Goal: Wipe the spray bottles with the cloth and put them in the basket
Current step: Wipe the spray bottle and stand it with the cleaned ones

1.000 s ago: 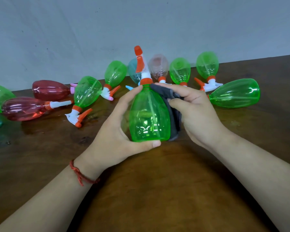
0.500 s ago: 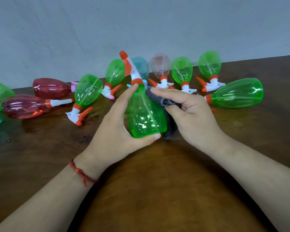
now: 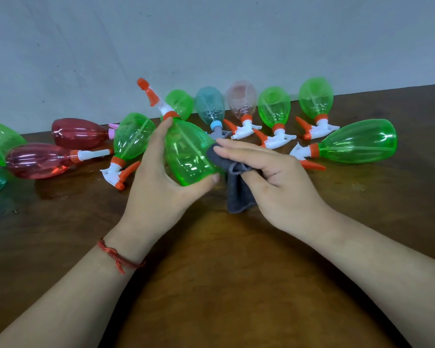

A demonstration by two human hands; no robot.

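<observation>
One green bottle (image 3: 189, 156) in L hand (image 3: 156, 182), touching cloth (image 3: 239, 194) in R hand (image 3: 281, 177).

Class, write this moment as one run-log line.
step: wiping; left hand: grips tilted green spray bottle; right hand: holds grey cloth against it; basket: unseen

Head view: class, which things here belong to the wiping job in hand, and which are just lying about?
In hand:
- green bottle, gripped by the left hand
- grey cloth, pinched by the right hand, against that bottle

Lying about on the table, awaiting their turn:
- two red bottles
- blue bottle
- pink bottle
- other green bottles

No basket in view.
</observation>
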